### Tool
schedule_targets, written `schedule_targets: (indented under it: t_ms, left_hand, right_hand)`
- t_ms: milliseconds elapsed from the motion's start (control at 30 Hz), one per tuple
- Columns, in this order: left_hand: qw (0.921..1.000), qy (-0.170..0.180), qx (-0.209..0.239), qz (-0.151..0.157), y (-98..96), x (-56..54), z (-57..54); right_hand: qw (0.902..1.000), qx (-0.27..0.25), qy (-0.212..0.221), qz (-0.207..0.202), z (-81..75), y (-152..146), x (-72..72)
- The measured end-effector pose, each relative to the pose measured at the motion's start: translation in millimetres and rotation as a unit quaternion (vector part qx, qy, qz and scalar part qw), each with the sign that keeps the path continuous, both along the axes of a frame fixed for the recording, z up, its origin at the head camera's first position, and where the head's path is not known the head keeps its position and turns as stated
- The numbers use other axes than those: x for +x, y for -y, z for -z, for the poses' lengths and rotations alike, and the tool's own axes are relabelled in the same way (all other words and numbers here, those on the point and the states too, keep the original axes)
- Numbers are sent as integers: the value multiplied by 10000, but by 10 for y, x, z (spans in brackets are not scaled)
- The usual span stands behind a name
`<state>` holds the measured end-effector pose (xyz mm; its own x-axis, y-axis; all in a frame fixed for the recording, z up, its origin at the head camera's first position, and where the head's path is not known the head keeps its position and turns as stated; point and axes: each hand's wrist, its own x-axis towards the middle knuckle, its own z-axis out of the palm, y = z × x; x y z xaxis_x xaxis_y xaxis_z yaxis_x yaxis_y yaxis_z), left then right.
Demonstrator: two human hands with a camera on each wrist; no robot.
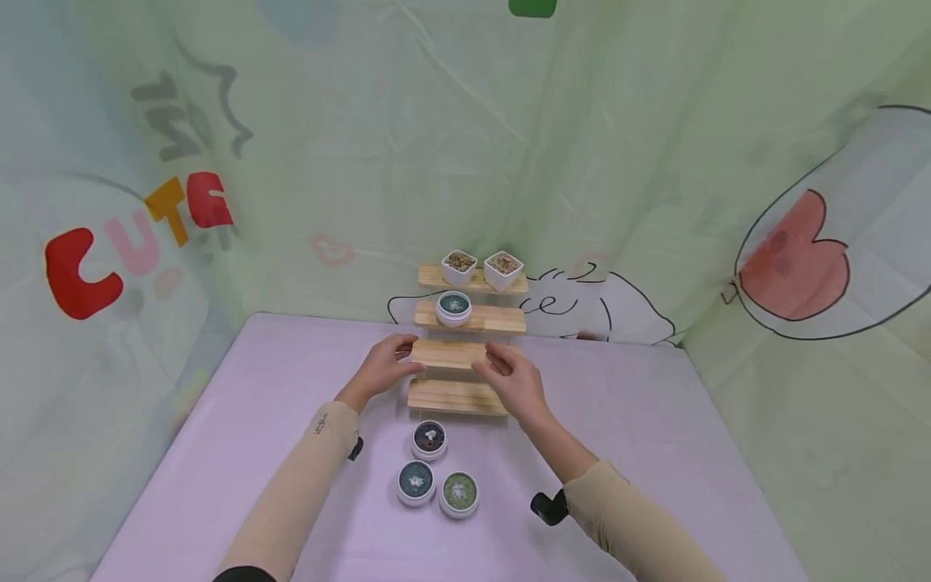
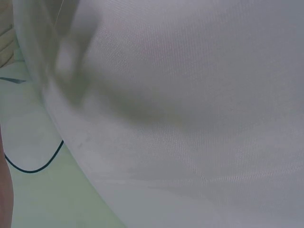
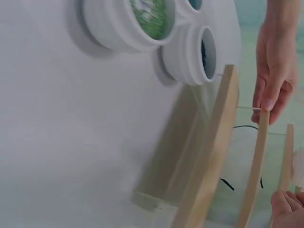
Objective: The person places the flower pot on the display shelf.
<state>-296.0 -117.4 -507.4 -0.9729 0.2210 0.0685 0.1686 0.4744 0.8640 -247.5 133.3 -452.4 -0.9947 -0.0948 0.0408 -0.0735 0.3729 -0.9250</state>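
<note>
A tiered light-wood stand (image 1: 457,396) stands on the table. My left hand (image 1: 381,366) grips the left end of its second board from the bottom; the right wrist view shows the thumb (image 3: 270,99) against that board. At the same board's right end is my right hand (image 1: 515,384), thumb and fingers bent around the end, partly hiding it. Its curled fingers (image 3: 283,204) show at the corner of the right wrist view. A round white pot (image 1: 454,309) with a teal top sits on the board below the top one. Neither hand's grip shows in the left wrist view.
Two square white pots, one left (image 1: 459,267) and one right (image 1: 503,270), stand on the top board. Before the stand are three round pots: dark (image 1: 429,440), blue-grey (image 1: 416,482) and green (image 1: 459,494). A printed curtain (image 1: 465,162) hangs behind the purple-white table (image 1: 618,453).
</note>
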Motion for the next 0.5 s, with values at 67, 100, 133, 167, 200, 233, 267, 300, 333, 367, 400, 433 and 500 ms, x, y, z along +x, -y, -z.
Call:
schedule_targets:
  t_ms: [67,100,133,167,200,233,267,300,333,367,400,433,500]
  left_hand:
    - [10000,-60,30,30,6,7,4]
    - [10000,-59,56,44,9,8,7]
    - [9999,-82,73,71,10,10,9]
    - [9999,-94,82,84,12,12,9]
    - [9999,-95,70,81,14,13,10]
    - [9999,-106,63,82,16,13,11]
    - [9999,-104,74,79,18,12,13]
    - [9999,-103,78,71,19,11,13]
    - [9999,-108,69,65,21,11,14]
    - [9999,-104,59,61,23,8,18]
    - [9999,-103,55,68,25,7,22]
    - [9999,-85,60,61,29,4,22]
    - [9999,-79,51,54,39,0,24]
  right_hand:
    - [10000,-2,88,-33,50,-38,76]
    - [9999,23,139,-37,70,-55,118]
    - [9998,23,184,-49,90,-72,159]
    - [9997,5,221,-72,109,-86,201]
    - [9996,7,256,-91,129,-99,241]
    - [9995,-19,289,-106,152,-111,278]
    - [9994,-39,295,-159,176,-120,317]
    - [9992,-73,319,-223,204,-130,354]
    - [9988,-128,358,-295,236,-139,390]
    - [9985,-135,388,-364,270,-146,426]
    - [9980,-141,440,-425,305,-154,463]
    - [9976,-145,470,-488,329,-160,499]
    - [9967,-71,529,-613,378,-170,569]
